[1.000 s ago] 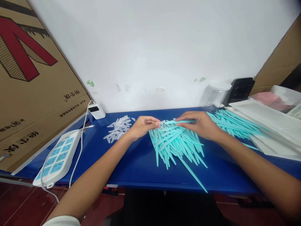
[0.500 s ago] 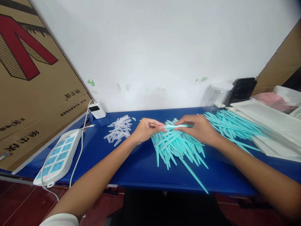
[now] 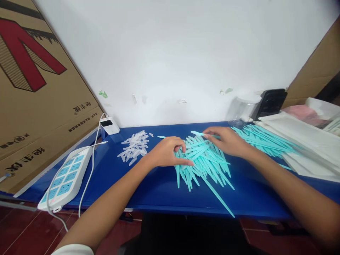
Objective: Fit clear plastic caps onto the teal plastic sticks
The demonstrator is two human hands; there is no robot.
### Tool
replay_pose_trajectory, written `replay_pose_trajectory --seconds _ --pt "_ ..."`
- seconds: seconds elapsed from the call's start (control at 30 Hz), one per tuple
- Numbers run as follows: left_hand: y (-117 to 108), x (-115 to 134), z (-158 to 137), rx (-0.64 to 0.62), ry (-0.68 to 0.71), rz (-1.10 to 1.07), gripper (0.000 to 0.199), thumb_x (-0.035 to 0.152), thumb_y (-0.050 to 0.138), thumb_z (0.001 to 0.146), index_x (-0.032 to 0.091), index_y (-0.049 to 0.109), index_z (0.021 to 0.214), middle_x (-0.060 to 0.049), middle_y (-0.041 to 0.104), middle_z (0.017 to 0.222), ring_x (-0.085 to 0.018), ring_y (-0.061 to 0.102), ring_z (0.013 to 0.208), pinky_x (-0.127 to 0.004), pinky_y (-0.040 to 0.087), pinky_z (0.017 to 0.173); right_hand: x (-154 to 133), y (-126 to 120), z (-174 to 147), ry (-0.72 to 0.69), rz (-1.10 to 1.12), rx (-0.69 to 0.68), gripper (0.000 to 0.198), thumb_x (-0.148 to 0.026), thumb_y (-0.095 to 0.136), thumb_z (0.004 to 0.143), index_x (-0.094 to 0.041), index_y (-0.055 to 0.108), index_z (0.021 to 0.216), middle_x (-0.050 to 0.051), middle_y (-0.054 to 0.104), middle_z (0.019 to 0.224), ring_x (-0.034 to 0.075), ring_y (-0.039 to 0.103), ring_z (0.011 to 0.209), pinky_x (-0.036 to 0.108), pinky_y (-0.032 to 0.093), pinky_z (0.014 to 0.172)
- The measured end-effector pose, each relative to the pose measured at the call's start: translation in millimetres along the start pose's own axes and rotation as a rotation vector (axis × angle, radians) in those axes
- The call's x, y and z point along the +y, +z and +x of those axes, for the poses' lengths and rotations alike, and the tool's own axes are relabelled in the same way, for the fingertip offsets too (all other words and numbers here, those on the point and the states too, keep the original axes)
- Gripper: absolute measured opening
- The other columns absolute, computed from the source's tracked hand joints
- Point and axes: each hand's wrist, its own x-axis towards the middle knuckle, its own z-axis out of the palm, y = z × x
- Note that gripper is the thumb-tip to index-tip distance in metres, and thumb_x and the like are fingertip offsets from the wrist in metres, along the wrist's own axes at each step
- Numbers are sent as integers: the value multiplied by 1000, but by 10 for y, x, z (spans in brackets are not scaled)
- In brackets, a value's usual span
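Note:
My right hand (image 3: 220, 139) pinches a slim turquoise plastic stick (image 3: 197, 133) whose paler flat end points left, over the back of the pile. Most of its length is hidden by the fingers. My left hand (image 3: 172, 151) is at the left side of the heap of turquoise sticks (image 3: 204, 163), thumb and curled fingers apart, with nothing seen between them. Behind that hand, the tip of another turquoise stick (image 3: 160, 137) shows on the table. Left of it lies a pile of small translucent pieces (image 3: 135, 146), narrow like caps.
A second heap of turquoise sticks (image 3: 265, 140) lies at the right, beside white packaging (image 3: 310, 141). A clear jar (image 3: 243, 108) and a black holder (image 3: 271, 102) stand behind. At left are a power strip (image 3: 69, 175), a white device (image 3: 110, 125) and a large carton (image 3: 47, 102).
My hands have moved apart. The left has let go of the stick and opened, dropping lower over the heap; the right has kept a stick and shifted slightly up.

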Motion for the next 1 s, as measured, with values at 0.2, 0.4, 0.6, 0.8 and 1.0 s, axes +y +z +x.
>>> replay_pose_trajectory --seconds 0.2,0.4,0.6,0.8,1.0 --pt "50 81 -10 -129 33 51 71 76 86 59 22 42 75 6 41 63 -12 34 56 -30 22 55 -115 52 -55 -45 -8 -220 69 -65 78 80 -25 68 136 12 71 135 33 73 102 40 56 79" --pt "-99 -92 -22 -89 -86 162 66 81 73 74 22 43 66 2 44 56 -13 36 51 -32 21 54 -177 116 -51 -84 -56 -286 42 -64 71 88 -25 70 103 8 76 102 26 69 79 32 44 61" --pt "-158 -256 -15 -5 -159 270 61 76 52 93 21 51 66 -2 51 54 -15 41 48 -33 22 54 -132 186 -48 -151 -193 -252 37 -56 56 101 -22 59 87 10 72 92 26 66 77 31 37 61" --pt "-164 -229 -16 19 -148 262 64 71 41 100 21 43 59 -1 44 52 -14 36 47 -34 20 54 -142 168 -59 -120 -217 -234 39 -59 46 105 -22 56 95 12 72 97 27 67 81 33 37 61" --pt "-213 -189 -29 21 -145 250 68 72 52 95 22 38 53 1 34 47 -12 27 45 -34 20 52 18 -77 -49 102 -266 -184 50 -67 32 104 -22 53 98 8 67 77 25 60 65 35 35 59"
